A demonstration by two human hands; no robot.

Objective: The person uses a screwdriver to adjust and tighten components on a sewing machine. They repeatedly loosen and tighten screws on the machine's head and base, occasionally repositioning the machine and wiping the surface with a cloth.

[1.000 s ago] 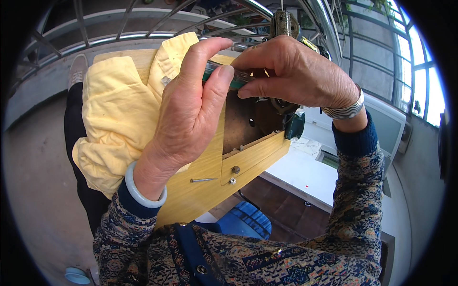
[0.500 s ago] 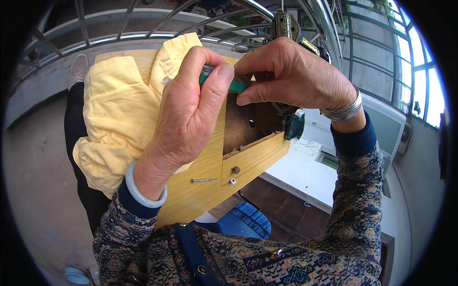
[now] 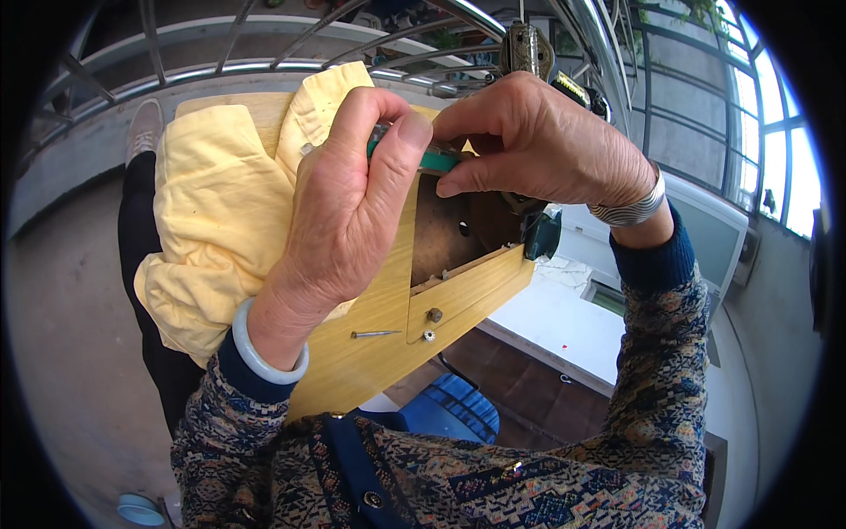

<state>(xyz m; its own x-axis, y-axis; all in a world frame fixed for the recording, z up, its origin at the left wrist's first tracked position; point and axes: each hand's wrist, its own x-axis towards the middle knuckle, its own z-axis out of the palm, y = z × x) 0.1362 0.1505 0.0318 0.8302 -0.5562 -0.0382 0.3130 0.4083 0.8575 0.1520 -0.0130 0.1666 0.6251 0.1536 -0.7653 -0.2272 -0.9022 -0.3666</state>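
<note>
My left hand (image 3: pixel 348 198) and my right hand (image 3: pixel 551 141) meet above the tabletop, pinching a small green-edged, partly clear plastic piece (image 3: pixel 438 160) from both ends. My fingers cover much of it, so its exact kind cannot be made out. Under my hands is the open recess (image 3: pixel 436 234) of the wooden sewing table (image 3: pixel 344 379). Near that recess lie a thin metal pin or screw (image 3: pixel 377 333), a small brown knob (image 3: pixel 434 314) and a little silver toothed wheel (image 3: pixel 429 336). Yellow cloth (image 3: pixel 207 185) is heaped beside my left hand.
Beyond my right hand stands a dark sewing machine part (image 3: pixel 526 48), close to metal railings (image 3: pixel 370 48). A blue seat (image 3: pixel 454 406) is below the table's near edge. To the right is a white surface (image 3: pixel 551 331); a blue bowl (image 3: pixel 139 509) sits at lower left.
My right hand has shifted very slightly around the green-edged piece. Both hands keep their pinch, and the rest looks the same.
</note>
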